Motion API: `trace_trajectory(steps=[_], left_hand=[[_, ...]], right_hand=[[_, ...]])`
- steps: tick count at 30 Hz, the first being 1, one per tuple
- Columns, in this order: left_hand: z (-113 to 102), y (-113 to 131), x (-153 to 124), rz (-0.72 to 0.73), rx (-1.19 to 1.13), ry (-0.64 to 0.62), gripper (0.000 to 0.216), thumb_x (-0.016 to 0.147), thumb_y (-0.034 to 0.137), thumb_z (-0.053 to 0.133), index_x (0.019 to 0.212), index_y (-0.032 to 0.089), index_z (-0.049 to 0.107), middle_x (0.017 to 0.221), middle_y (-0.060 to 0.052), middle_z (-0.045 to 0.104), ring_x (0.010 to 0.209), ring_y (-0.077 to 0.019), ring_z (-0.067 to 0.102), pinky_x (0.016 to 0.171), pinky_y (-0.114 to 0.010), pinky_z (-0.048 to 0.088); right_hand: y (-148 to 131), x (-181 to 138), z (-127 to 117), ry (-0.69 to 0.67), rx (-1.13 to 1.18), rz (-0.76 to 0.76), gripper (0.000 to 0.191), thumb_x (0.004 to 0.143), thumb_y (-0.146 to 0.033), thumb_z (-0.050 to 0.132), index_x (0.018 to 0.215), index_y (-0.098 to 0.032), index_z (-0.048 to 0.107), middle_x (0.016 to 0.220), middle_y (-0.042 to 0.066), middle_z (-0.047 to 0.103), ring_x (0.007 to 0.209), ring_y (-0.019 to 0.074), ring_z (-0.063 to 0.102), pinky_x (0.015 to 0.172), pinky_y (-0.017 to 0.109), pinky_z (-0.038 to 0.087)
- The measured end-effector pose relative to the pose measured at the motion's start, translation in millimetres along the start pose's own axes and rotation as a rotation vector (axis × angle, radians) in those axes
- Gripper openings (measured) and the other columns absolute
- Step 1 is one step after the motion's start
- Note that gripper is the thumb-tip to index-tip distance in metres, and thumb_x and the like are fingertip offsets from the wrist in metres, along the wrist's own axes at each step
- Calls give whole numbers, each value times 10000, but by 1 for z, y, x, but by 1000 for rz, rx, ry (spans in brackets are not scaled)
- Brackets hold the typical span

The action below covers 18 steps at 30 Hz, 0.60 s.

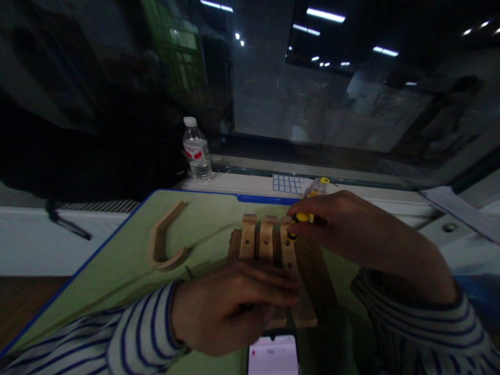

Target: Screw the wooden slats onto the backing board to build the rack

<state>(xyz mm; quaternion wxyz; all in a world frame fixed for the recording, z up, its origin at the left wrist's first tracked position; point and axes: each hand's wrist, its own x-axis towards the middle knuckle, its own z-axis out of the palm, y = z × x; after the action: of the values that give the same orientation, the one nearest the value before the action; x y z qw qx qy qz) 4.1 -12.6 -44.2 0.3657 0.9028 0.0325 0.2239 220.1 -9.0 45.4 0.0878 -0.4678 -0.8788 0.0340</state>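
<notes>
Clerk: State of the grip?

Inspector: The right hand (pixel 332 219) pinches one yellow-and-black tool (pixel 302 216) between thumb and fingers, its black lower part over the farthest-right wooden strip. The left hand (pixel 234 307) lies across the strips, left of the pinch and nearer the wearer, fingers extended and together; whether it clasps anything underneath, I cannot tell.

Clerk: Count, please.

Inspector: Three pale wooden strips (pixel 266 237), side by side, beneath and left of the pinch. Two holes show in the strip under the tool, one in each of the others. Dark wood (pixel 318 276) shows on both sides of them; one board or two, cannot tell. One bent wooden piece (pixel 156 245), well left of the pinch. One phone (pixel 273 359), nearer the wearer, just beyond the strips' near ends. Beyond the pinch, one clear bag (pixel 315 188) and one gridded sheet (pixel 287 183); farther left, one bottle (pixel 198 156).

Clerk: Edges and room?

Inspector: The green tabletop (pixel 125 255) ends in a blue edge (pixel 269 199) a little beyond the pinch, the bag just past it. Open surface lies around the bent piece, well left. Between the hands the space is tight: the left fingertips come near the tool.
</notes>
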Motion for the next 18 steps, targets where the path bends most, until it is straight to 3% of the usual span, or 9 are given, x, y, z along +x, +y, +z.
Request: trace_trajectory(steps=[3,8,12,18], left_hand=[[-1,0,0,4,3,3,342,884,99,463,1192,40,599,1233,-151,622,1233,-183,523,1053,-294,423],[0,-1,0,14,2,7,343,885,93,467,1200,45,596,1231,-145,624,1230,-177,525,1056,-275,416],[1,0,0,33,-17,32,338,882,82,466,1194,48,592,1216,-148,633,1201,-182,551,1037,-296,440],[2,0,0,16,10,50,338,883,93,453,1186,79,600,1219,-138,634,1208,-185,547,1022,-312,455]], right_hand=[[1,0,1,-5,4,2,233,918,-406,496,950,-248,666,832,-6,701,756,155,634,697,289,435],[-1,1,3,61,53,-45,245,918,-355,516,1113,-254,624,988,6,710,865,157,651,777,290,452],[-1,4,3,43,133,-92,203,928,-291,500,1031,-243,668,961,4,724,866,150,662,786,285,465],[0,0,2,32,160,-109,271,936,-284,464,1140,-235,636,1151,32,684,1009,163,645,878,303,481]])
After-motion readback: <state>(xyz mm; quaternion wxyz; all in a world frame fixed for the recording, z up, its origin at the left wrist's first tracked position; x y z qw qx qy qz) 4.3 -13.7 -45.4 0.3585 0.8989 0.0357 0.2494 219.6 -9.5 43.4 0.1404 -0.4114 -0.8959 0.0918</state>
